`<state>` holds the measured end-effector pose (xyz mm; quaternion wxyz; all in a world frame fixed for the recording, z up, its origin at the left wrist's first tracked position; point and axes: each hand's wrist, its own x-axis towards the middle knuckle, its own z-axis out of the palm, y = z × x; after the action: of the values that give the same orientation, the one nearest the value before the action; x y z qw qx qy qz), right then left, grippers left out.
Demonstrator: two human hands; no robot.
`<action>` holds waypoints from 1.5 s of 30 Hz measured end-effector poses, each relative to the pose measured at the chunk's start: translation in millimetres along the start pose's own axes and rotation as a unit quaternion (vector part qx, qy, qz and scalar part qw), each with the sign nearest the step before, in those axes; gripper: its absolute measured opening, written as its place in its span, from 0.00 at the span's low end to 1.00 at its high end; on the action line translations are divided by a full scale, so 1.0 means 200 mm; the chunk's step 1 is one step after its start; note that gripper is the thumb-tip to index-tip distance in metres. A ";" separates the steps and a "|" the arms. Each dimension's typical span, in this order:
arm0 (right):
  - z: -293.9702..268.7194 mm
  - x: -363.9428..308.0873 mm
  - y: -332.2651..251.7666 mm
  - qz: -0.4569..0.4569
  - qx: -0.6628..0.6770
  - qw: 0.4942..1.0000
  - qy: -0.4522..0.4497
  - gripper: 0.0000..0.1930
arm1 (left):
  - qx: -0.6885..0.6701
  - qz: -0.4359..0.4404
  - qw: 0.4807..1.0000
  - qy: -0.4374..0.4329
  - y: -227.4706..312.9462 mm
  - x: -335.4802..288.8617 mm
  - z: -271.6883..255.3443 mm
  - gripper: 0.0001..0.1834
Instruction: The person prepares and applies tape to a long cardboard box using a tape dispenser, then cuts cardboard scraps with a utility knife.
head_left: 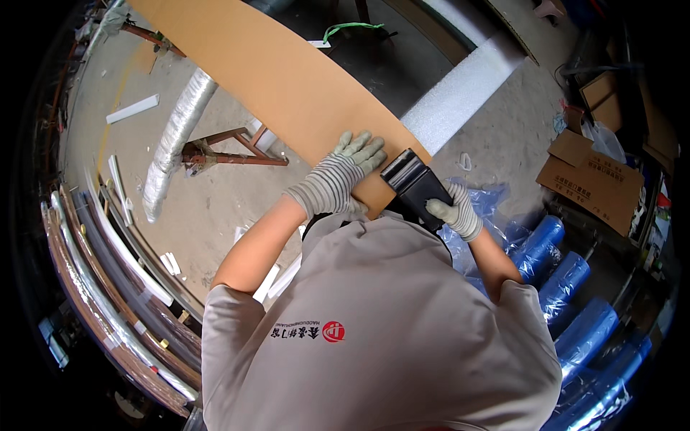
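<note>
A long strip of brown cardboard (287,93) runs from the upper left down to my waist. Gloved in striped grey, my left hand (343,167) lies on it near its close end, fingers stretched out and slightly spread. My right hand (457,211), in a matching glove, is closed around a black handheld tool (411,181) with a blocky head. That head sits at the right edge of the cardboard, close to its near corner. Whether it presses on the cardboard I cannot tell, nor exactly what kind of tool it is.
White foam-wrapped lengths (467,90) lie beyond the cardboard. A red-brown metal stand (237,147) and a silvery wrapped roll (176,144) are at left, with long profiles (108,287) farther out. Blue film-wrapped rolls (564,284) and a carton (593,179) are on the right.
</note>
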<state>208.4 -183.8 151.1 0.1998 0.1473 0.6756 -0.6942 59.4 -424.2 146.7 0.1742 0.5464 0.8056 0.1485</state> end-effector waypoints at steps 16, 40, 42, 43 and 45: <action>0.03 -0.11 -0.03 0.049 0.017 0.999 0.008 0.18 | -0.553 -0.204 0.807 0.042 0.08 0.26 0.01 0.13; -0.21 -0.02 0.73 0.089 -0.207 0.974 0.023 0.30 | -0.918 -0.301 0.238 0.100 0.04 0.00 0.85 0.29; -0.21 0.00 0.83 0.117 -0.190 0.974 0.030 0.30 | -0.916 -0.308 0.239 0.097 0.02 0.01 0.82 0.29; -0.21 0.03 0.87 0.122 -0.174 0.977 0.035 0.29 | -0.916 -0.312 0.234 0.093 0.03 0.02 0.84 0.29; -0.17 0.23 1.01 0.120 -0.156 0.980 0.008 0.29 | -0.915 -0.315 0.235 0.091 0.04 0.04 0.85 0.29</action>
<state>261.4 -154.7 -49.7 0.2970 0.2002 0.7543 -0.5502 137.6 -406.0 -2.6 0.5147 -0.2983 0.2420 0.7665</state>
